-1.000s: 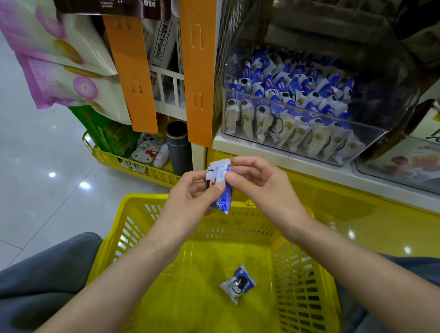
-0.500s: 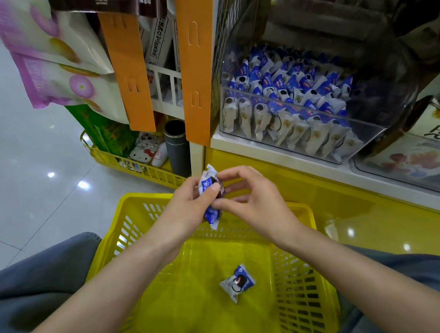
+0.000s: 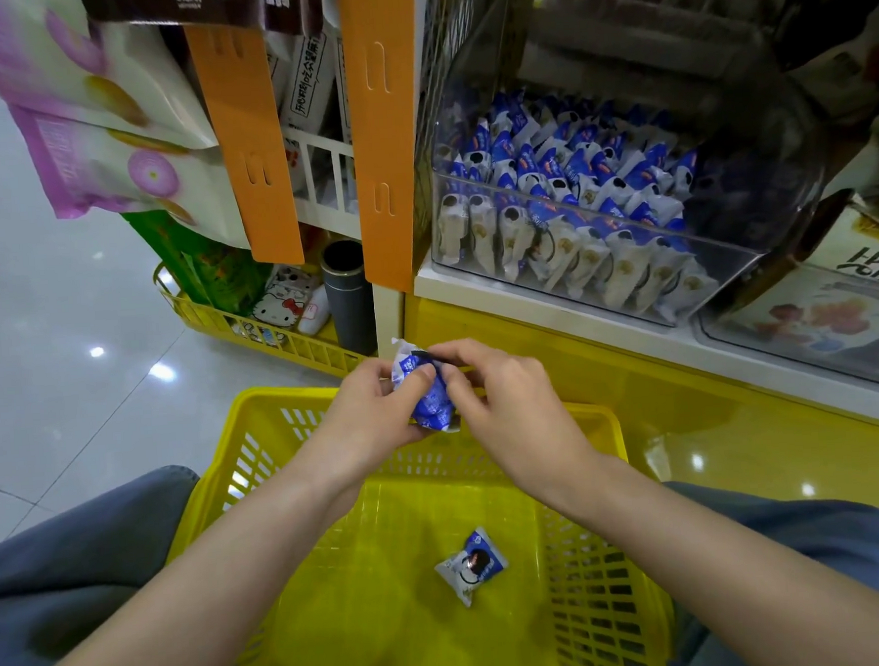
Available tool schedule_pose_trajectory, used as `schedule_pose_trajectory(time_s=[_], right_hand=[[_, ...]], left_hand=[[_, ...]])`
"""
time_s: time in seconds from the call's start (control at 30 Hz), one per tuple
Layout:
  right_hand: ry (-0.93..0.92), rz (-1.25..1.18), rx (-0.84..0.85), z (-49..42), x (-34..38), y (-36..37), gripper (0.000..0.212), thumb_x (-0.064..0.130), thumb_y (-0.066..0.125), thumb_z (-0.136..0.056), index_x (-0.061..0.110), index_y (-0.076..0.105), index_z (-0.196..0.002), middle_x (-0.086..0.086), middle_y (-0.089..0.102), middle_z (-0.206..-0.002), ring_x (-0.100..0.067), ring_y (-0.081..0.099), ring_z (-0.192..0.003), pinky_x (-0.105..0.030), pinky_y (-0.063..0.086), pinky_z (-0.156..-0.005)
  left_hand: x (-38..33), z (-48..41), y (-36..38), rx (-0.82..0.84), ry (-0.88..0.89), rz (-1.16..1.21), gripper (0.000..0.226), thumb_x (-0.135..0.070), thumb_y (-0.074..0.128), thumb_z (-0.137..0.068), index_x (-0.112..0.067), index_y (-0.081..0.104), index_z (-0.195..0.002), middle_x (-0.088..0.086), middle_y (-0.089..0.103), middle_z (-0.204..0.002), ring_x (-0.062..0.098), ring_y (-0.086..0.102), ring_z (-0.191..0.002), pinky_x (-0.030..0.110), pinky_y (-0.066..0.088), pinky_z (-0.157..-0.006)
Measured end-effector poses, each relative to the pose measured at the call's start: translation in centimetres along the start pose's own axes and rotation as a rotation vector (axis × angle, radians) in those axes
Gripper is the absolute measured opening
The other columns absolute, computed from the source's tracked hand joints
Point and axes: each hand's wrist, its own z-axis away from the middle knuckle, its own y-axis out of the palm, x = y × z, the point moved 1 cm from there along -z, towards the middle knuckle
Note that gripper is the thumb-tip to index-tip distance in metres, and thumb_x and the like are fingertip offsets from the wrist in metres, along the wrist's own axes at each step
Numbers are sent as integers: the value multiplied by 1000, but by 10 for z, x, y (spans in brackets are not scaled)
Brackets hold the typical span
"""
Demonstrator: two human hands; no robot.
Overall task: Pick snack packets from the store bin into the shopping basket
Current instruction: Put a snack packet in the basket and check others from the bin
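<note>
Left hand [image 3: 375, 414] and right hand [image 3: 503, 401] pinch snack packet [image 3: 428, 390] between fingers [image 3: 420, 380], above far rim of shopping basket [image 3: 277, 409]; second packet [image 3: 471, 565] on basket floor.

basket [image 3: 278, 420] in front of bin [image 3: 578, 283] | one packet [image 3: 471, 565] inside basket

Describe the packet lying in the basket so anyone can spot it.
Find the yellow shopping basket at bottom centre. On its floor lies one snack packet, white with a blue end and dark round print. Unlike the blue packet held by the left hand and right hand above the rim, nothing touches it.
</note>
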Motion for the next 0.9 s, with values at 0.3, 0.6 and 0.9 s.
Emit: schedule_pose_trajectory(time_s=[0.3,0.6,0.9], right_hand=[[77,-174,76,3,-3,-4,23,20,50,-94,17,60,-115,7,67,-106,0,63,-89,-14,51,-77],[-14,-82,100,8,-7,-8,30,28,40,-98,22,51,-125,5,64,-115,-5,59,-99,-21,47,-81],[-174,-87,87,8,-9,-16,36,30,55,-90,20,52,-124,9,55,-118,5,50,-105,-9,41,-87]], left_hand=[[-2,0,-3,42,-57,176,31,-11,65,-84,-5,57,-112,10,67,-105,16,68,-92,22,57,-72],[-5,1,-4,28,-105,181,38,-7,67,-80,-5,56,-116,11,70,-99,17,70,-85,21,57,-68],[-13,7,-6,226,-228,556,38,-27,67,-66,-3,66,-96,17,72,-92,19,71,-81,21,57,-61]])
